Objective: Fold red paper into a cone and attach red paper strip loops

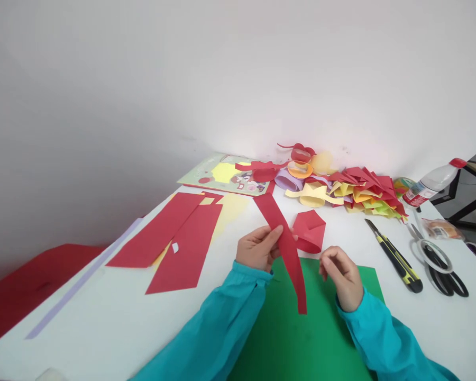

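Red paper strip (287, 248), held aslant and partly over the green mat (305, 333), is pinched between the left hand's (257, 248) thumb and fingers. The right hand's (345, 280) grip is loosely curled, part-open (nothing visible in it), near the folded red paper (314, 227) on the bench (99, 328).

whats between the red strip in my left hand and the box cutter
In the head view, your right hand, partly over the green sheet, then bare white tabletop up to the box cutter. The red strip is in your left hand.
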Available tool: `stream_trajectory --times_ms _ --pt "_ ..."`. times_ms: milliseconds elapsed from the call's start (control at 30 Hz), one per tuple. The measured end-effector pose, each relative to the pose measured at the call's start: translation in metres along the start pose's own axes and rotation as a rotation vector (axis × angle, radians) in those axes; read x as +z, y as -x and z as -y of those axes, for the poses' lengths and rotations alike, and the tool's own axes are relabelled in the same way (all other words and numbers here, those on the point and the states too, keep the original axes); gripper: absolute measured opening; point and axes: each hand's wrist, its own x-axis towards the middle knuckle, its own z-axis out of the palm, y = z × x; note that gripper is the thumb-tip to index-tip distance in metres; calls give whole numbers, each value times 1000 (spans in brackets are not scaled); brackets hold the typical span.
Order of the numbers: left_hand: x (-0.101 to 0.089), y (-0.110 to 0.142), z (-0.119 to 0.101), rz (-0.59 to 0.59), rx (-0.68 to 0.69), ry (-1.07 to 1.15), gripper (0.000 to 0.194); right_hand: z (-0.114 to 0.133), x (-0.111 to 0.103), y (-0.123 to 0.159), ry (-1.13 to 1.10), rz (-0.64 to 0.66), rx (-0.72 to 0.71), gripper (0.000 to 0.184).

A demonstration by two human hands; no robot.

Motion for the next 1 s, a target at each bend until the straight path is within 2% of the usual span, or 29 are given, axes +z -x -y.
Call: stream_trajectory --times_ms 67,167,233,300,367,467,533,600,633,700,767,867,1000 --pt "0 1 5 27 -45 -2 31 3 2 2 16 74 -96 16" --pt "-1 3 10 94 -78 -34 31 7 7 5 72 244 -220 24" --pt "-1 4 14 149 -83 -83 33 10 8 6 117 260 -245 20" --pt "-1 5 16 172 -41 -142 36 13 6 6 124 220 -245 11" --pt "-2 7 16 163 104 -184 42 18 2 5 63 170 -231 8" --pt "-4 13 10 172 475 -308 49 27 -4 6 -117 116 -221 16" --pt "-6 19 4 247 713 -453 47 32 -6 9 -186 81 -195 21" --pt "-6 26 0 403 806 -550 39 37 -6 13 -175 3 -119 21" --pt "-6 29 -1 491 772 -574 33 39 -5 14 -148 -49 -72 21" --pt "-3 35 1 619 587 -614 22 42 -3 15 -91 -161 -6 21" --pt "-1 38 6 637 350 -627 25 42 -1 14 -60 -232 -9 20" --pt "3 39 14 585 61 -536 27 36 -1 9 -57 -190 -41 22" --pt "4 36 23 580 -122 -434 29 25 1 6 -19 -71 38 23"
